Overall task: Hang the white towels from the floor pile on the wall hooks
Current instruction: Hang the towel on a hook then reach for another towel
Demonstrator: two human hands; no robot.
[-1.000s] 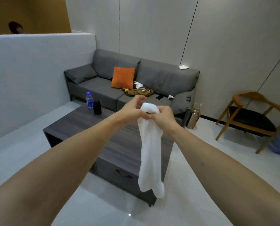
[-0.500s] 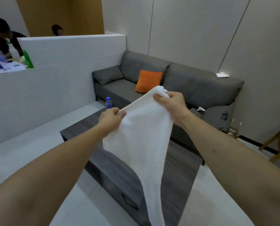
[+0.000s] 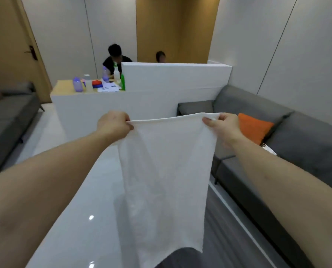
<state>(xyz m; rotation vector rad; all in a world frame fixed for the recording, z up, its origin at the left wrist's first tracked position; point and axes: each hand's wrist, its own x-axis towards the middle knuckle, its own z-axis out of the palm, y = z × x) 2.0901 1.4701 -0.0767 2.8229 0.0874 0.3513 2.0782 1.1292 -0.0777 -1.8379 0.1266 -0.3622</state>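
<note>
A white towel [image 3: 167, 171] hangs spread out flat in front of me, its top edge stretched level between my two hands. My left hand [image 3: 114, 125] pinches the towel's top left corner. My right hand [image 3: 222, 127] pinches the top right corner, thumb on the near side. The towel's lower edge dangles free near the bottom of the view. No floor pile and no wall hooks are in sight.
A white partition wall [image 3: 161, 89] stands ahead, with a counter [image 3: 64, 88] holding bottles and papers; two people sit behind it. A grey sofa [image 3: 296, 136] with an orange cushion [image 3: 253, 127] is at the right, another grey sofa [image 3: 8, 117] at the left, a wooden door [image 3: 12, 45] far left.
The view has swung left from the sofa to the partition. My hands have moved apart and pulled the bunched towel out into a flat sheet.
</note>
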